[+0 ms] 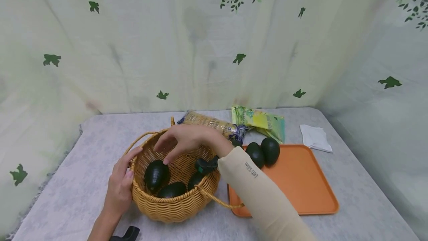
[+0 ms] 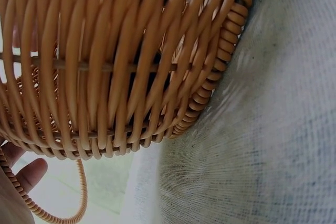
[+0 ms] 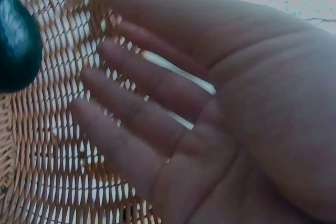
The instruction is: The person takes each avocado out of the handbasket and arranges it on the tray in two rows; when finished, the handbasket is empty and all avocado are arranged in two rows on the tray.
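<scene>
A woven wicker basket (image 1: 174, 200) sits in the lower middle of the head view on a grey cloth-covered table (image 1: 67, 181). The left hand (image 1: 121, 185) rests against the basket's left rim, thumb at the top edge and fingers laid along the outside wall; how firmly it holds is hard to judge from here. The right hand (image 1: 187, 140) hovers over the basket's mouth with fingers spread and relaxed, holding nothing, its fingertips just above the leftmost avocado (image 1: 156, 174). In the right wrist view the palm is flat and the fingers (image 3: 142, 114) straight, with the basket weave behind them and a dark avocado at the upper left edge. Two more avocados (image 1: 172, 190) lie inside along the near wall, partly hidden by the rim.

To the right of the basket an orange tray (image 1: 301, 189) lies flat on the table, touching or nearly touching the basket's loose handle. A pair of avocados (image 1: 264, 152) sits at the tray's upper left corner, side by side. Behind them, toward the upper middle, lie a pasta packet (image 1: 214, 124) and a green snack bag (image 1: 260, 122). A folded white cloth (image 1: 315, 137) lies just beyond the tray's upper right corner.
</scene>
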The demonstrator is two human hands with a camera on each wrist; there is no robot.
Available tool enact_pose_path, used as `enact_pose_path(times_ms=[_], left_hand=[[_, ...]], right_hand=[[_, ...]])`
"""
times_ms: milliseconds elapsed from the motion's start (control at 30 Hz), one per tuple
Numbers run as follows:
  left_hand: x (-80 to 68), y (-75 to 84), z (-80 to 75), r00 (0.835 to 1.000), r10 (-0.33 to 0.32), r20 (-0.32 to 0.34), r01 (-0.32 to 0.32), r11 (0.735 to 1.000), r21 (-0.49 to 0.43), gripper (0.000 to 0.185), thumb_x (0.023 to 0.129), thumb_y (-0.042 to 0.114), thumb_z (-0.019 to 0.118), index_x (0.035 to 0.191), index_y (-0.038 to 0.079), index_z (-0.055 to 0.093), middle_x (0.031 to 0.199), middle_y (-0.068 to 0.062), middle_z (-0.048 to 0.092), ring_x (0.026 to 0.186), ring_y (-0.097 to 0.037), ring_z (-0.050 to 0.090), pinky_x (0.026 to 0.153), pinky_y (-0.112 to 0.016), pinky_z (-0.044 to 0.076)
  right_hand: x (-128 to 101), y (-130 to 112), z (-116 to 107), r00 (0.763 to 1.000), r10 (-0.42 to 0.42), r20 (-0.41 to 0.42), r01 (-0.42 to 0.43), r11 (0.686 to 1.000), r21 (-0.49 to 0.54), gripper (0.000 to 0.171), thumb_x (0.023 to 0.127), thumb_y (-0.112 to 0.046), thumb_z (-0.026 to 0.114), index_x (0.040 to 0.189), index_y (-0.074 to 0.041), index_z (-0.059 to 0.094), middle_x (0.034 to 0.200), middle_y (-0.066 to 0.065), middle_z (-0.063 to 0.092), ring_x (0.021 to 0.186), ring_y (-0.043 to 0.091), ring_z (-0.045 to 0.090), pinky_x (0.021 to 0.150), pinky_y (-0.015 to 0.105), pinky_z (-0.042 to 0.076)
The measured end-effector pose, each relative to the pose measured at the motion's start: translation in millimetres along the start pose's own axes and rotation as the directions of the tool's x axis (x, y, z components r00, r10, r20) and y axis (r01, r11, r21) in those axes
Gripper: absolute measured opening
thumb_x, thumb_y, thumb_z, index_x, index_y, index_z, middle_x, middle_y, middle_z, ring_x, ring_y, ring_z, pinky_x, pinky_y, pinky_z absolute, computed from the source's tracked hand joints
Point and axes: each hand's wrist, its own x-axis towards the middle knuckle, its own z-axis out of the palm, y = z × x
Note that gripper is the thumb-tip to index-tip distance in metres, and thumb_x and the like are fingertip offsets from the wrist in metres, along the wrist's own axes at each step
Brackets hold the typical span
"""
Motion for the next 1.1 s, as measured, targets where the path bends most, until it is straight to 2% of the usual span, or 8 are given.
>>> enact_pose_path(times_ms=[167,267,433,533,633,833,1000,1100], left_hand=[[-1.7,-0.1,-1.3,0.999,-0.031,0.005,0.031,0.999,0.007,0.057,0.098,0.007,0.03,0.15,0.006,0.052,0.15,-0.002,0.056,0.123,0.001,0.044,0.098,-0.02,0.028],[-3.1,-0.4,-2.4,0.999,-0.053,0.01,0.053,0.999,0.011,0.057,0.098,0.007,0.03,0.151,0.007,0.051,0.15,-0.002,0.055,0.121,0.001,0.044,0.098,-0.02,0.028],[-3.5,-1.8,-1.9,1.0,-0.012,-0.001,0.012,1.0,0.009,0.057,0.096,0.004,0.031,0.149,0.005,0.052,0.149,-0.004,0.056,0.122,-0.001,0.045,0.098,-0.02,0.029],[-3.0,-1.3,-1.1,1.0,-0.003,0.001,0.003,1.0,0.002,0.057,0.096,0.004,0.032,0.15,0.005,0.052,0.15,-0.003,0.056,0.126,-0.001,0.044,0.099,-0.02,0.028],[-2.3,-0.1,-0.7,1.0,-0.002,0.004,0.002,1.0,0.002,0.057,0.097,0.004,0.032,0.15,0.006,0.052,0.15,-0.004,0.056,0.128,-0.002,0.044,0.099,-0.022,0.028],[-1.3,0.4,-1.1,1.0,-0.003,0.01,0.003,1.0,0.007,0.057,0.096,0.005,0.031,0.15,0.006,0.052,0.149,-0.005,0.056,0.13,-0.002,0.044,0.099,-0.022,0.028],[-1.6,-1.3,-1.7,1.0,0.018,-0.002,-0.018,1.0,0.013,0.057,0.096,0.004,0.032,0.149,0.005,0.052,0.149,-0.005,0.057,0.13,-0.001,0.044,0.098,-0.022,0.028],[-1.8,-1.9,-1.7,1.0,0.03,-0.006,-0.03,0.999,0.01,0.057,0.096,0.003,0.032,0.149,0.004,0.053,0.148,-0.005,0.057,0.128,-0.001,0.044,0.098,-0.022,0.028]], right_hand=[[12,2,-4,0.999,0.017,0.047,-0.017,1.0,0.015,0.051,0.093,-0.031,0.076,0.141,-0.015,0.065,0.134,-0.007,0.068,0.12,0.002,0.063,0.095,0.014,0.047],[21,4,-1,0.997,0.025,0.08,-0.027,0.999,0.029,0.052,0.093,-0.031,0.076,0.142,-0.016,0.065,0.136,-0.007,0.067,0.122,0.005,0.062,0.095,0.014,0.047],[35,15,12,0.996,0.011,0.09,-0.011,1.0,0.002,0.055,0.093,-0.03,0.077,0.143,-0.013,0.063,0.136,-0.003,0.067,0.12,0.006,0.063,0.093,0.014,0.047],[37,23,18,0.998,0.008,0.066,-0.006,1.0,-0.016,0.056,0.093,-0.031,0.077,0.144,-0.015,0.062,0.136,-0.005,0.067,0.117,0.001,0.062,0.094,0.014,0.046],[35,28,20,0.998,0.011,0.063,-0.011,1.0,-0.012,0.057,0.093,-0.031,0.076,0.146,-0.016,0.06,0.14,-0.005,0.065,0.122,0.002,0.06,0.096,0.014,0.046],[35,31,22,0.994,0.003,0.107,-0.007,0.999,0.034,0.063,0.095,-0.027,0.075,0.152,-0.013,0.053,0.148,0.001,0.059,0.131,0.008,0.058,0.101,0.017,0.045],[36,30,24,0.988,0.016,0.153,-0.016,1.0,-0.002,0.067,0.096,-0.031,0.073,0.156,-0.014,0.047,0.156,0.0,0.052,0.138,0.008,0.052,0.109,0.023,0.042],[36,30,24,0.986,0.042,0.164,-0.038,0.999,-0.022,0.068,0.096,-0.032,0.073,0.156,-0.015,0.047,0.156,-0.002,0.051,0.139,0.005,0.049,0.111,0.023,0.04]])
